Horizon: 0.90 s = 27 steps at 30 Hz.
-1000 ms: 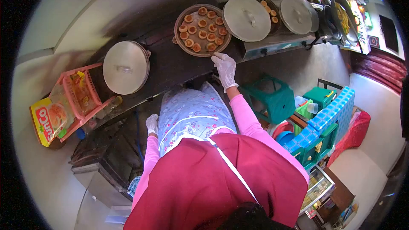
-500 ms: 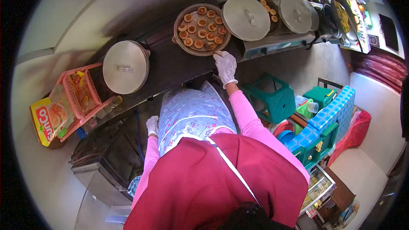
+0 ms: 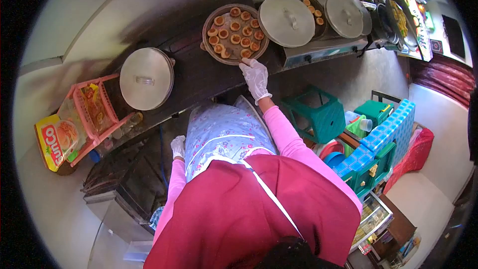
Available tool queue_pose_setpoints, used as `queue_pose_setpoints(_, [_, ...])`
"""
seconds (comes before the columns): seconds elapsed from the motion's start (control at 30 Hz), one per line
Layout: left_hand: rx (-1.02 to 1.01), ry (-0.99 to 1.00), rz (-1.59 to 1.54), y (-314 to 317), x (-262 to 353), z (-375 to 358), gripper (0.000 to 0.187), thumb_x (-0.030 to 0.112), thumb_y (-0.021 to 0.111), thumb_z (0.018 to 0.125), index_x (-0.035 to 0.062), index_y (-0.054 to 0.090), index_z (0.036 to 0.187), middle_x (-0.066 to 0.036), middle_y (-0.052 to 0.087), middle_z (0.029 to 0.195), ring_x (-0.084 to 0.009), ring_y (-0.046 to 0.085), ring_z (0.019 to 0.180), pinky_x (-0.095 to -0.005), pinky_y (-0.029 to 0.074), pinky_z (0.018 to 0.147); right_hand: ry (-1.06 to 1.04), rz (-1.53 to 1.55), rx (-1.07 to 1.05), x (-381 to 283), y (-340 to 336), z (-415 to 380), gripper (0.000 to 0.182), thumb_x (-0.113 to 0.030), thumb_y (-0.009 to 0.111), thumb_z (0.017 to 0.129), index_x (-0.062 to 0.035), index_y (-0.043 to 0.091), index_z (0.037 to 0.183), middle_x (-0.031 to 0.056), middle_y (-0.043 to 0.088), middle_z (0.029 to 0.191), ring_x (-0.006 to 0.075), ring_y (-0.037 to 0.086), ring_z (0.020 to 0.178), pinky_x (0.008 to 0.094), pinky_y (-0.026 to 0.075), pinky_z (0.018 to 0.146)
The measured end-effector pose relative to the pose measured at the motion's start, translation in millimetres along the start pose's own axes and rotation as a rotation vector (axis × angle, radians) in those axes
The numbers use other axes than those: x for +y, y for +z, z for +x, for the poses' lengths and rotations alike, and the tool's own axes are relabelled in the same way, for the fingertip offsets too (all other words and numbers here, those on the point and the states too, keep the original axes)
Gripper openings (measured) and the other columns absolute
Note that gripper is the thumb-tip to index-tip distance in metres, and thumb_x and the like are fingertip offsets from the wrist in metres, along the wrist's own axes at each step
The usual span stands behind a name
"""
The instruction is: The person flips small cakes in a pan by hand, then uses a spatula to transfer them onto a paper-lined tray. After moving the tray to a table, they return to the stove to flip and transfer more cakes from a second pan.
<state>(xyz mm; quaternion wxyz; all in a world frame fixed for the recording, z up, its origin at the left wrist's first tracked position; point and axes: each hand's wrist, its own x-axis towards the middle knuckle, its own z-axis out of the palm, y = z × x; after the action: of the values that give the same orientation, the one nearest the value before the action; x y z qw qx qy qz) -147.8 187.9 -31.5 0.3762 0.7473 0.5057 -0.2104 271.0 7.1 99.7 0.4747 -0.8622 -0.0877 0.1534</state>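
Observation:
A round clay-coloured pan (image 3: 206,52) on the dark counter holds several small round browned cakes (image 3: 235,39). My right hand (image 3: 256,77), in a clear glove, is at the pan's near rim. Its fingers are pressed together, and whatever they hold is too small to make out. One cake (image 3: 245,53) lies just above the fingertips, and another (image 3: 225,53) leans near the lower left rim. My left hand (image 3: 178,146), also gloved, hangs beside the flowered apron (image 3: 219,129) with its fingers loosely apart and nothing visible in it.
A lidded pan (image 3: 144,77) stands left on the counter, near a pink basket (image 3: 92,109). To the right, lidded pans (image 3: 288,20) sit on a metal stove (image 3: 323,52). A green stool (image 3: 323,119) and a blue checked cloth (image 3: 383,134) are at the right.
My right hand has moved a little to the left along the pan's rim. One cake near the lower rim has shifted left. My left hand has stayed in place.

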Motion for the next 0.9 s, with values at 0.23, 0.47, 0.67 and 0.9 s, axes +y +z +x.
queue_pose_setpoints(0.23, [-0.017, -0.013, -0.026, 10.5, -14.4, 11.1, 0.03, 0.029, 0.051, 0.085, 0.0098, 0.072, 0.096, -0.015, 0.068, 0.102, -0.0312, 0.063, 0.1, -0.0394, 0.047, 0.085, -0.067, -0.123, -0.003, -23.8, 0.8, -10.6, 0.029, -0.023, 0.061, 0.085, -0.0014, 0.067, 0.104, 0.0168, 0.068, 0.091, 0.0311, 0.066, 0.082, 0.0375, 0.049, 0.076])
queue_pose_setpoints(0.47, [0.003, 0.016, 0.027, 16.5, -25.6, 16.3, 0.03, 0.03, 0.051, 0.086, 0.0112, 0.072, 0.095, -0.015, 0.068, 0.1, -0.0322, 0.063, 0.098, -0.0403, 0.048, 0.085, -0.094, -0.306, -0.034, -23.4, -4.2, -13.3, 0.03, -0.025, 0.061, 0.083, -0.0028, 0.069, 0.103, 0.0187, 0.068, 0.098, 0.0324, 0.065, 0.092, 0.0388, 0.048, 0.083])
queue_pose_setpoints(0.67, [0.006, 0.094, 0.158, 22.9, -43.8, 21.3, 0.03, 0.031, 0.049, 0.088, 0.0125, 0.073, 0.094, -0.012, 0.069, 0.099, -0.0297, 0.065, 0.096, -0.0402, 0.049, 0.084, -0.089, -0.214, 0.228, -0.1, -36.8, -6.6, 0.028, -0.026, 0.058, 0.085, -0.004, 0.068, 0.1, 0.0175, 0.068, 0.088, 0.0322, 0.066, 0.08, 0.0386, 0.048, 0.073])
queue_pose_setpoints(0.9, [0.032, 0.281, 0.284, 9.2, -23.0, 19.6, 0.028, 0.028, 0.05, 0.087, 0.0128, 0.073, 0.094, -0.012, 0.07, 0.097, -0.0282, 0.066, 0.091, -0.0393, 0.051, 0.079, -0.002, -0.071, 0.194, 16.0, -38.4, 1.4, 0.023, -0.013, 0.066, 0.081, 0.0022, 0.069, 0.099, 0.0129, 0.069, 0.081, 0.02, 0.063, 0.065, 0.0312, 0.048, 0.062])
